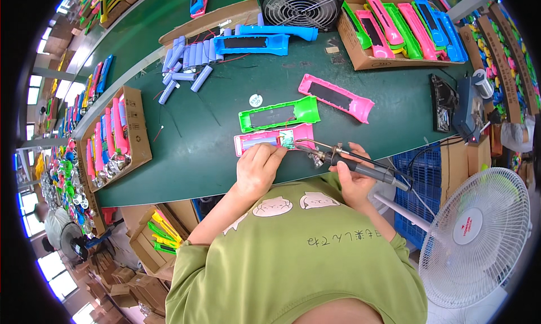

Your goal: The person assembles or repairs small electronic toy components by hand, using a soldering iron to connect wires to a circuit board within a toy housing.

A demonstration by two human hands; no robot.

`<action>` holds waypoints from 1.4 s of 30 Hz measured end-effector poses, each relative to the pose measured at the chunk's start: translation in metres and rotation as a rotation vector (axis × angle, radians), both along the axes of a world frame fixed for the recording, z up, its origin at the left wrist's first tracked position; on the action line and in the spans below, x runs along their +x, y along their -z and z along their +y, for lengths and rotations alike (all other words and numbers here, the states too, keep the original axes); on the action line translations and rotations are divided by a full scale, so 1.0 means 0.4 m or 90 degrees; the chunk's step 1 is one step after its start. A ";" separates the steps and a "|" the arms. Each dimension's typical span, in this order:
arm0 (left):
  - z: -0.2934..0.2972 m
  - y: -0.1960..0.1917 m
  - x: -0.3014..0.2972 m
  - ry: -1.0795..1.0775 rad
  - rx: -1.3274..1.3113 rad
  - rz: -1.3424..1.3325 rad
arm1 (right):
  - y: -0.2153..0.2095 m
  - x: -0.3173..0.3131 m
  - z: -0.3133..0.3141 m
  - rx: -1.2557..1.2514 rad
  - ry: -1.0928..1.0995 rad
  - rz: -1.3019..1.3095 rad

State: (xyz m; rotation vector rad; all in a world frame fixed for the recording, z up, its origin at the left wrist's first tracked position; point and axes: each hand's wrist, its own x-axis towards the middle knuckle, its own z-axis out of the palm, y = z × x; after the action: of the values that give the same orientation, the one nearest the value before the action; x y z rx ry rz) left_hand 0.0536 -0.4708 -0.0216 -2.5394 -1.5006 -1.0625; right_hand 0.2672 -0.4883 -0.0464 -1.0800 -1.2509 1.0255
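A pink plastic casing (240,146) lies on the table in front of me, with a purple battery cell (259,141) and a small green circuit board (287,136) inside. My left hand (259,167) is closed in a pinch at the casing's near edge, beside the board; what its fingertips hold is hidden. My right hand (356,177) grips a soldering iron (363,168) with a curved metal solder-feed tube. Its tip points at the board's right end. Just beyond lies a green casing (309,107) with a dark strip inside, and a similar pink casing (338,97) rests farther right.
Purple battery cells (194,54) with wires and blue casings (252,44) lie at the far left-centre. A black fan (301,7) stands at the back. Casings fill cardboard boxes right (383,63) and left (137,121). A blue soldering station (466,109) sits at right, above a white fan (473,236).
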 end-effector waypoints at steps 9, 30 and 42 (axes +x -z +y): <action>-0.008 -0.007 -0.003 0.027 0.018 0.086 | -0.033 -0.015 -0.012 -0.042 0.004 0.076; -0.004 -0.015 -0.003 0.048 -0.041 0.065 | 0.002 -0.023 -0.008 -0.038 0.020 0.071; 0.020 -0.050 -0.013 -0.016 -0.064 0.024 | -0.036 0.023 0.040 0.054 0.089 0.122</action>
State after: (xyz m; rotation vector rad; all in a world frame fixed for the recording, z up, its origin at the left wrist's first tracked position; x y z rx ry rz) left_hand 0.0483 -0.4629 -0.0016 -2.5835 -1.6115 -0.9546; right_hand 0.2765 -0.4721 -0.0319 -0.9672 -1.0406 0.9375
